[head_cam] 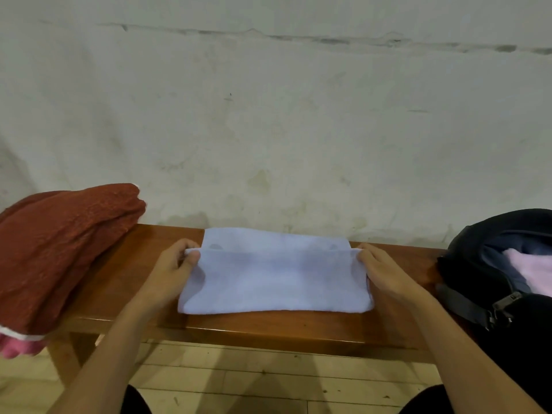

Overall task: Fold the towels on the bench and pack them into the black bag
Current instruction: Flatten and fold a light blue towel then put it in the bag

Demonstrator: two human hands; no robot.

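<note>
Lilac towel (274, 279) pinched by two hands, left hand (176, 264), right hand (385, 270)

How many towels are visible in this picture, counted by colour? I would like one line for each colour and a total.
Light blue towel, on the bench, held by both hands: 1
Rust-red towel, at the left end of the bench: 1
Bright pink towel, under the red one: 1
Pale pink towel, inside the black bag: 1
Total: 4
</note>
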